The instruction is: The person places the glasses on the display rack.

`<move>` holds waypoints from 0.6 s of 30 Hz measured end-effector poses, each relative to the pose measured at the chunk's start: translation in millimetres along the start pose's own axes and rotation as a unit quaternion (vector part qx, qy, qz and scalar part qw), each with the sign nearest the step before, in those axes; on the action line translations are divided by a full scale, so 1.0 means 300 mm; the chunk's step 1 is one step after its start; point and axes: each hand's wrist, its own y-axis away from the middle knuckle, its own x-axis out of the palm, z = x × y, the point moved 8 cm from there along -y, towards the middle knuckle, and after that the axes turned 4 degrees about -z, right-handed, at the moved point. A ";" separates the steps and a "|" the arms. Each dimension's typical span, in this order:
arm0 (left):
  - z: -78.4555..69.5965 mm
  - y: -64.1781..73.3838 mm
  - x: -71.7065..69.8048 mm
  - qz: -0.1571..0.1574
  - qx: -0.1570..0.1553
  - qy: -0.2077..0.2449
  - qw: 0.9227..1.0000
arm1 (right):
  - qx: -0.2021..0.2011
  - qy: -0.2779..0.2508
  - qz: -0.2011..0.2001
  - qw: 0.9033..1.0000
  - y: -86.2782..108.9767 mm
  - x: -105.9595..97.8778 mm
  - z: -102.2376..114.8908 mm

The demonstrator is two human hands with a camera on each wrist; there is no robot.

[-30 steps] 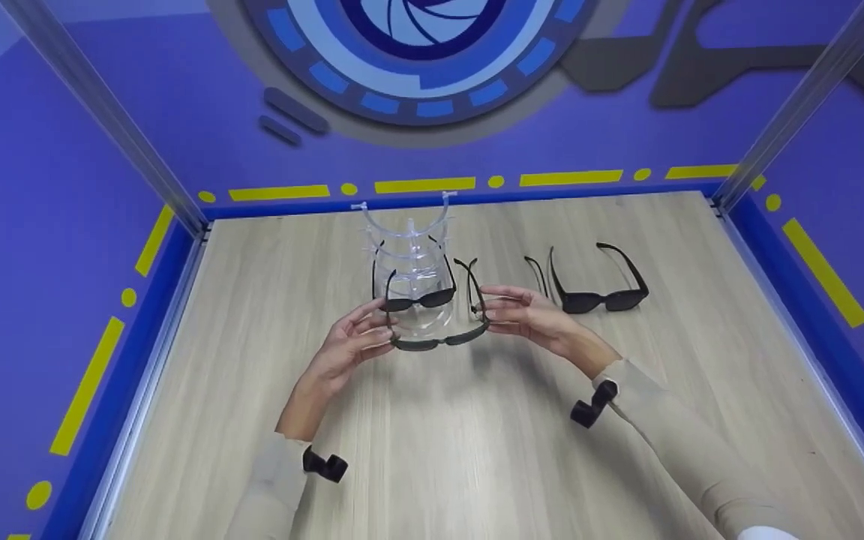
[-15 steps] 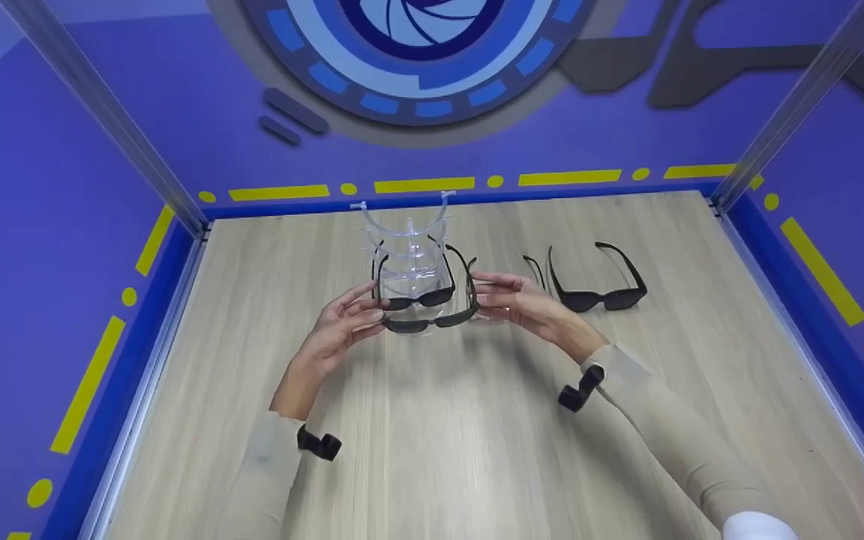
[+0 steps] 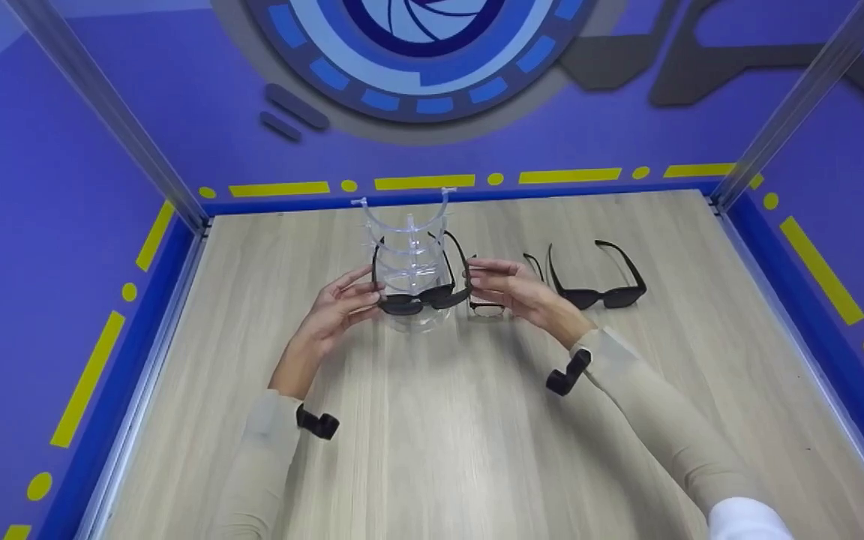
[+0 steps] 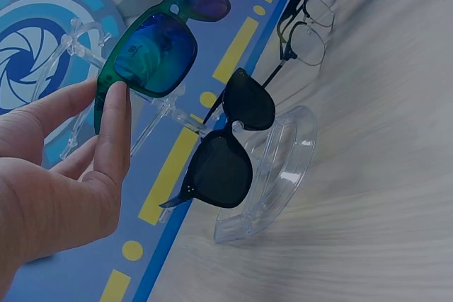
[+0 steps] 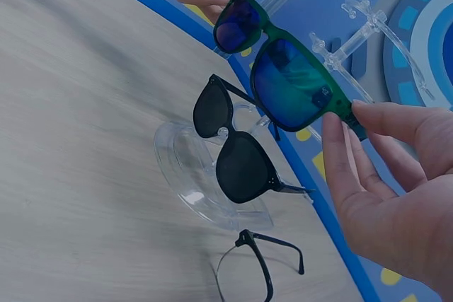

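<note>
Between both hands is a pair of sunglasses with a green frame and blue-green mirrored lenses (image 4: 157,54). My left hand (image 3: 334,311) pinches one temple by the hinge, thumb against fingers. The other temple is pinched by my right hand (image 3: 526,296), as the right wrist view shows. Black sunglasses (image 4: 221,167) hang on the lowest tier of a clear display stand (image 3: 411,225). From the head view, the held pair overlaps the black pair, just in front of the stand. Tiers above the black pair carry no glasses.
Clear-lensed eyeglasses with a dark upper rim (image 3: 487,309) lie on the table right of the stand, partly behind my right hand. Farther right lie another pair of black sunglasses (image 3: 603,298). Blue printed panels (image 3: 312,157) enclose the wooden table (image 3: 432,435) at back and sides.
Both hands have carried the green-framed sunglasses forward and slightly left, from in front of the stand's base up to its lower tiers. The other glasses have stayed in place.
</note>
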 end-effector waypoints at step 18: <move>-0.042 -0.076 -0.039 -0.051 0.005 0.024 0.998 | -0.016 -0.016 -0.051 0.998 -0.089 0.024 0.035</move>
